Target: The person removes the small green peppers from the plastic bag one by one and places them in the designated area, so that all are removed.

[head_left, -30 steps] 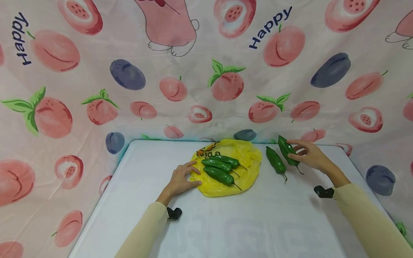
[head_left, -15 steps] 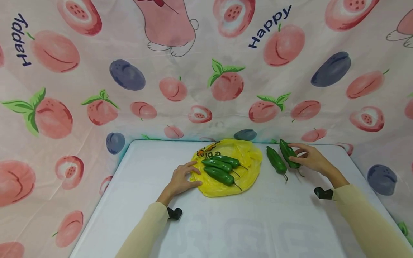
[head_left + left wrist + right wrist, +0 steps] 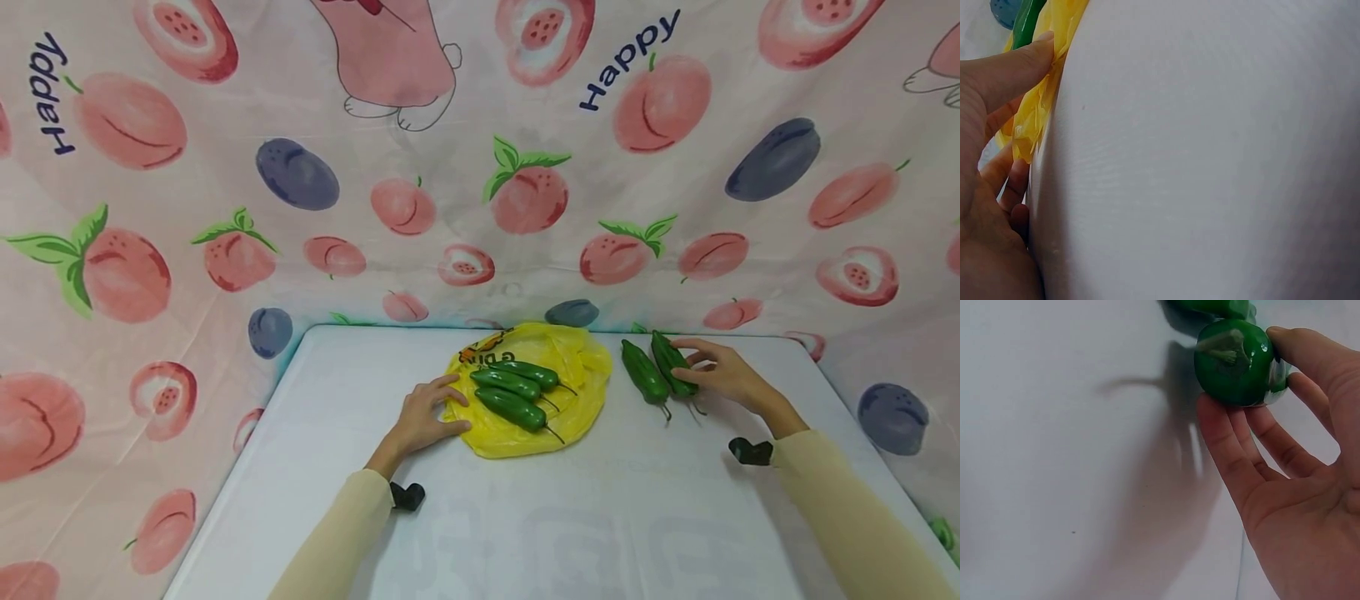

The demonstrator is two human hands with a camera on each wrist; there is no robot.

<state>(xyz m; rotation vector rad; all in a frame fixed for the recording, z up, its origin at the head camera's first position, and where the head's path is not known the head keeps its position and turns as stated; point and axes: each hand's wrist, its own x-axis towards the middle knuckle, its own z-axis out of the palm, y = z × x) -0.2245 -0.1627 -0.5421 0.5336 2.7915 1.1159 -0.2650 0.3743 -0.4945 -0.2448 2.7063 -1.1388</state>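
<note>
In the head view, my left hand [image 3: 423, 417] touches the left edge of a yellow plastic bag [image 3: 581, 417], thumb and fingers spread. Three green chili peppers [image 3: 512, 408] lie side by side on that bag. At the right, my right hand [image 3: 723, 372] holds another green chili pepper [image 3: 663, 354] between thumb and fingers. A similar green pepper [image 3: 642, 371] lies close on its left. The right wrist view shows the held pepper [image 3: 1232, 375] stem end first, fingers below it and thumb at its side. In the left wrist view, the thumb lies against the bag [image 3: 1038, 106].
Everything lies on a white-covered table [image 3: 562, 517]. A fruit-printed curtain [image 3: 450, 150] hangs behind the table's far edge and along its sides. A dark wrist camera [image 3: 407, 497] sits on the left wrist, another dark camera [image 3: 752, 451] on the right.
My right hand has brought its pepper slightly nearer to me, down beside the other one on the right. The left hand, bag and three peppers have stayed put.
</note>
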